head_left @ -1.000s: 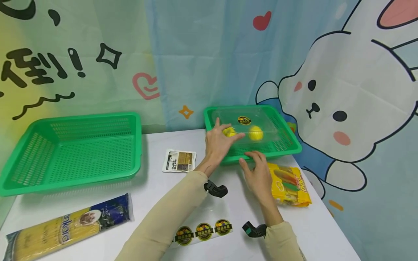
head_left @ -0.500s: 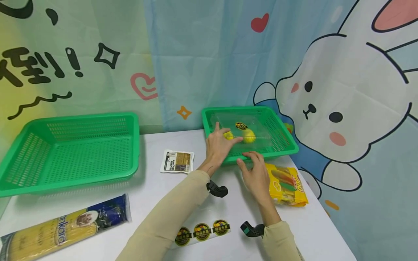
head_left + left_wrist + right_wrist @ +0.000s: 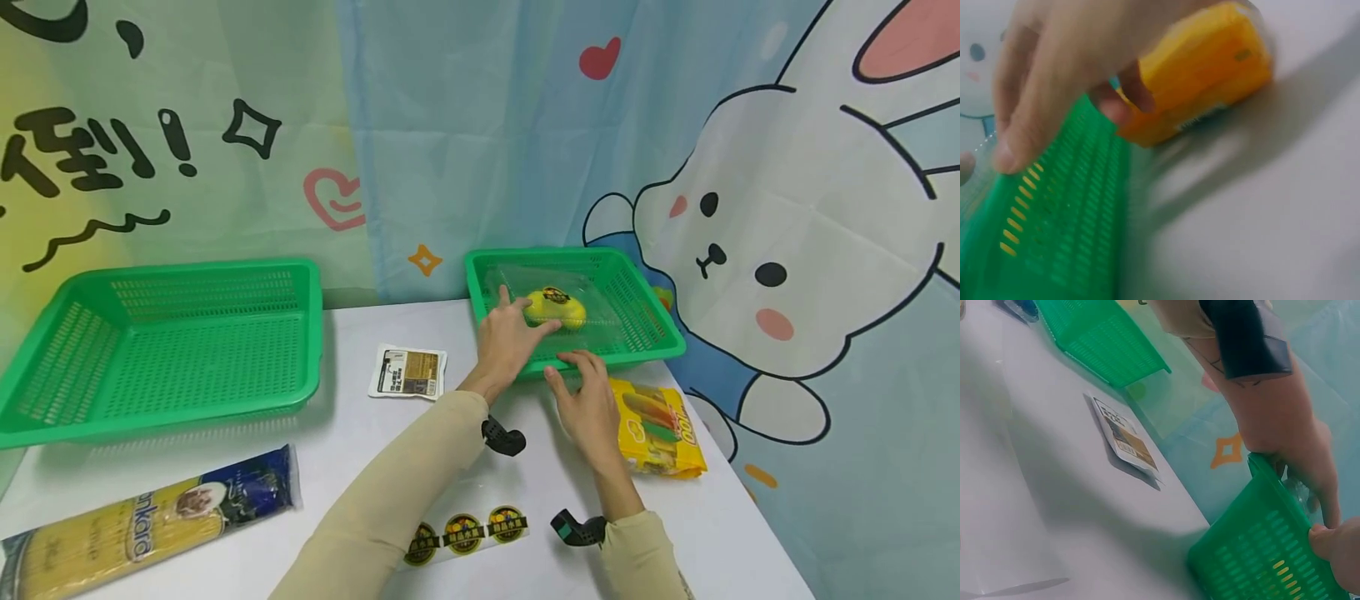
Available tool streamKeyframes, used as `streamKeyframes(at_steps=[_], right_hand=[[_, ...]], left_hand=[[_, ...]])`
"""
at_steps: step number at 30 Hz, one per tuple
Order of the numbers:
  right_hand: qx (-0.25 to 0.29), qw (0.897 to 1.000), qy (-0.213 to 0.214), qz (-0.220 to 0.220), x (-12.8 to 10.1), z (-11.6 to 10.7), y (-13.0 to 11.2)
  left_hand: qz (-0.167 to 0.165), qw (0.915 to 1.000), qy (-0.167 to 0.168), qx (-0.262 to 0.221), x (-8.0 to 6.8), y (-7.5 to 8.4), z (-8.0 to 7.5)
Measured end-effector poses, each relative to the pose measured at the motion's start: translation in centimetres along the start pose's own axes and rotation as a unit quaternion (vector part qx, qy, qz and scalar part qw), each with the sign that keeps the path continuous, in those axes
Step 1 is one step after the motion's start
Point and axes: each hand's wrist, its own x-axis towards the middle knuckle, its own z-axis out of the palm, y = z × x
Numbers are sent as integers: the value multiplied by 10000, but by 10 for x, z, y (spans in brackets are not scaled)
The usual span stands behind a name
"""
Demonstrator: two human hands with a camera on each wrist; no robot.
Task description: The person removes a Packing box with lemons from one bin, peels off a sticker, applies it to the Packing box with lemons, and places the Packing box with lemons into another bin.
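Note:
A clear plastic box (image 3: 600, 312) with a round black-and-gold label lies in the right-hand green basket (image 3: 652, 329). Under its lid, yellow fruits (image 3: 566, 314) sit close together; their exact kind is hard to tell. My left hand (image 3: 510, 337) grips the box's near left part, its thumb and fingers spread across the plastic. At the basket's front edge my right hand (image 3: 592, 404) pinches the rim, which the right wrist view shows under my thumb (image 3: 1334, 545). A yellow snack packet (image 3: 660, 427) lies just right of that hand.
Another green basket (image 3: 311, 350) stands at the left. A small white-and-brown sachet (image 3: 408, 372) lies between the baskets. A spaghetti pack (image 3: 150, 525) is at the front left. A strip of round black-and-gold stickers (image 3: 465, 533) lies beneath my arms. A printed curtain (image 3: 465, 125) hangs behind.
Inside the clear box the yellow fruits have shifted, the right one moving left until they sit together. The box's near edge has come slightly toward me. Both hands have hardly moved.

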Motion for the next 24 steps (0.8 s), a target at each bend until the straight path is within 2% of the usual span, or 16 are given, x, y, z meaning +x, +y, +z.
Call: streamKeyframes(at_steps=[2,5,13,17,19,22,24], right_hand=[[-5,10000,-52,-7,1,1,-1],[-33,9999,-105,-10,3,2,-1],[-91,9997,-218,-56,9,5,-1],[-176,9993,-320,-41,10,3,0],[-209,9992,-329,-39,9,1,1],[-277,9993,-259,-14,7,-3,3],[-328,9993,-193,-11,5,-7,5]], left_hand=[[113,9977,-134,656,-1,0,0],[283,9878,-298,1504,-1,0,0],[523,9633,-368,2606,1,-1,-3],[574,9555,-531,2846,-1,-7,-2],[637,9555,-554,2828,-2,-10,-4],[864,9589,-623,2628,-8,-16,-15],[1182,9588,-701,2487,-17,-21,-29]])
